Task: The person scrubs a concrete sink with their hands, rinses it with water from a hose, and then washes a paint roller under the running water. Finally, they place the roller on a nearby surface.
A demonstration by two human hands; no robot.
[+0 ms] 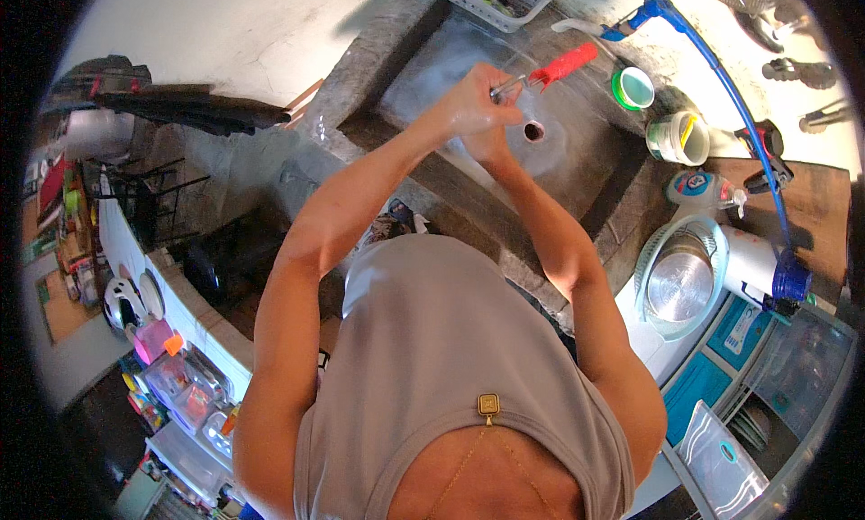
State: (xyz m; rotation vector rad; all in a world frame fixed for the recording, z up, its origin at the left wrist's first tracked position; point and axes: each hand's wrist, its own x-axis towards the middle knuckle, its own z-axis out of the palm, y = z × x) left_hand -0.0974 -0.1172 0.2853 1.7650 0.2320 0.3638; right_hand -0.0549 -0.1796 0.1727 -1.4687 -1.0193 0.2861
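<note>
Over the stone sink (590, 173), my left hand (478, 101) is closed around the metal end of a tool with a red handle (566, 65). The handle points away to the upper right, and its inner end looks jagged. What kind of tool it is cannot be told, since its other end is inside my grip. My right hand (487, 143) is just below and against the left one, mostly hidden behind it, so its fingers do not show. The round drain hole (533, 131) lies to the right of both hands.
A white basket (509, 15) sits on the sink's far edge. Along the right stand a green-rimmed cup (634, 88), a white tub (676, 140), a spray bottle (703, 189) and a light-blue basin (647, 259) holding a metal pot (680, 287). A blue hose (721, 74) curves beside them.
</note>
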